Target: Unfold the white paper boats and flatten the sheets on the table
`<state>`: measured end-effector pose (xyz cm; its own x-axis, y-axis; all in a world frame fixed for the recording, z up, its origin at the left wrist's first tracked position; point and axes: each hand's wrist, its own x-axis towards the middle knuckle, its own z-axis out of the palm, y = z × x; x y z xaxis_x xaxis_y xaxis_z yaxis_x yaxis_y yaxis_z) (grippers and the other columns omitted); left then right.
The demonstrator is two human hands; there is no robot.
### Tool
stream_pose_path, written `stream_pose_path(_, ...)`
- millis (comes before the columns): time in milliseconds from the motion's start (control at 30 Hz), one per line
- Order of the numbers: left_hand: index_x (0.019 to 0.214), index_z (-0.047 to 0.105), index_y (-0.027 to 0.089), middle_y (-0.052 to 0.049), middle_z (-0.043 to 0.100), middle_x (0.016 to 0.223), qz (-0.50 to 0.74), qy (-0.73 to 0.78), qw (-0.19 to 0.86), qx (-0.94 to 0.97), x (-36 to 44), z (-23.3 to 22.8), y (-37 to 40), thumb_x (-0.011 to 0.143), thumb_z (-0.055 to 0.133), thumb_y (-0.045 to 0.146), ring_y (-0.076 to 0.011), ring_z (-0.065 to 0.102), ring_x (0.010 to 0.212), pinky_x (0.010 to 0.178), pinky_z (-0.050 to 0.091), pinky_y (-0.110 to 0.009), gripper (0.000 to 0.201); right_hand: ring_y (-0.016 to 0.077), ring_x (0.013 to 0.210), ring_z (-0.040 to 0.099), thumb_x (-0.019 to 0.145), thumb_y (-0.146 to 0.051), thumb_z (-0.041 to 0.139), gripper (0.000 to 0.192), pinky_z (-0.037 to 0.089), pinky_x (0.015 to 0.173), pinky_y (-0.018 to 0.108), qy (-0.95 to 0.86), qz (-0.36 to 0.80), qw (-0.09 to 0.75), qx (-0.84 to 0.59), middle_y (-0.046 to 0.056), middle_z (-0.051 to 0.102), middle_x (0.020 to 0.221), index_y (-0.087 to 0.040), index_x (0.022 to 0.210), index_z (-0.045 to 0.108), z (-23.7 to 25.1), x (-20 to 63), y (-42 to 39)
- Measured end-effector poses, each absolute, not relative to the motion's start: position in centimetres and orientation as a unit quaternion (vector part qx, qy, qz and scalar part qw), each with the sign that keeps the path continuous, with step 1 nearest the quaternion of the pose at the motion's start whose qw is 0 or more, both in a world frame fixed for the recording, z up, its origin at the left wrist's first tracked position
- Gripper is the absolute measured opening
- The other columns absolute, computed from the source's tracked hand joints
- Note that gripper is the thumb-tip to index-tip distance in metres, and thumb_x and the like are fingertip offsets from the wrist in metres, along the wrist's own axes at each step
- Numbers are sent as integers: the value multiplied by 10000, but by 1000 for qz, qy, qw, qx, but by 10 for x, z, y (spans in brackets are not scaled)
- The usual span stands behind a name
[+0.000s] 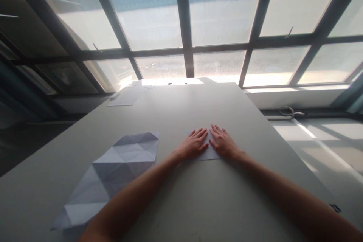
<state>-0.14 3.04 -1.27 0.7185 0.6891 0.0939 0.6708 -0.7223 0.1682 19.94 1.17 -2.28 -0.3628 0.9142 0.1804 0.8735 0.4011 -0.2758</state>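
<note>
My left hand (193,144) and my right hand (223,143) lie flat, palms down, side by side on a small folded sheet of white paper (209,152) in the middle of the grey table (176,113). The fingers of both hands are spread and point away from me, and the fingertips nearly meet above the paper's middle. Most of the small sheet is hidden under my hands. A larger white sheet with many crease lines (113,172) lies flat to the left, partly under my left forearm.
More loose paper sheets (124,97) lie at the table's far left end by the window. Scissors (290,112) rest on the sill at the right. Large window panes with dark frames stand behind the table.
</note>
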Motion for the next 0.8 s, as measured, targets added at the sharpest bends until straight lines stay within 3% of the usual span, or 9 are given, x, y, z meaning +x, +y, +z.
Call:
stream_pose_path(133,1523,131,253,-27,202,1559,83,369,66,923,1,-11,29,976,232,559,-201,158,1440,1165,145,-387,635,201,1426,191,937,-400,366,639,118,1161,382,-855,81,144,-491,105,259,1540,-105,1492,247,-21,201,10)
stream_pose_path(400,1520,153,227,-33,216,1557,77,373,53,923,0,-12,29,979,206,549,-196,151,1442,1165,144,-395,631,234,1433,165,951,-454,300,639,102,1154,434,-833,60,123,-536,123,220,1550,-115,1491,257,-23,198,9)
stream_pose_path(800,1509,192,281,-11,187,1566,52,380,54,922,-2,-6,26,962,236,574,-219,117,1448,1160,114,-436,622,248,1429,171,953,-445,298,599,113,1143,448,-800,43,128,-585,132,237,1547,-143,1469,321,-27,197,10)
